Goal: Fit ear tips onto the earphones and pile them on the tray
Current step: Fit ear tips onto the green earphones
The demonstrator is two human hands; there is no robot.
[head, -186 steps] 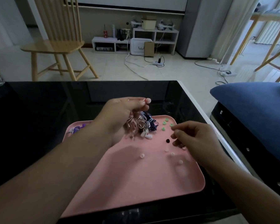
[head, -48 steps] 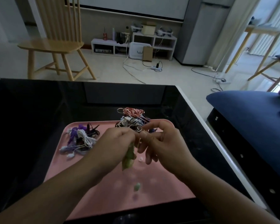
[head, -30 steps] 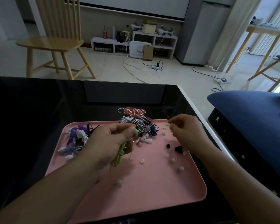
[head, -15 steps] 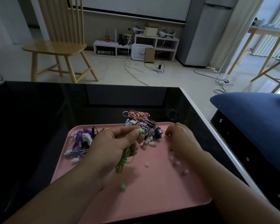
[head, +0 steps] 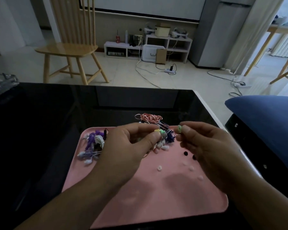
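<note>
A pink tray (head: 165,201) lies on the black table. My left hand (head: 131,146) pinches a green earphone (head: 159,131) between thumb and forefinger above the tray. My right hand (head: 204,145) pinches a small green ear tip (head: 179,128), a short gap to the right of the earphone. A tangle of pink, white and dark earphones (head: 155,123) sits at the tray's far edge. A purple and white earphone pile (head: 93,145) lies at the far left. Loose black ear tips (head: 185,153) and pale ear tips (head: 159,168) are scattered on the right side.
The glossy black table (head: 40,130) ends in a white edge on the right. A dark blue cushion (head: 269,123) lies to the right of it. A wooden chair (head: 70,47) stands on the floor beyond the table. A clear plastic bag (head: 2,82) sits at far left.
My right hand has lifted off the tray's right side with a green ear tip and come toward the left hand. My left hand still holds the green earphone, raised slightly.
</note>
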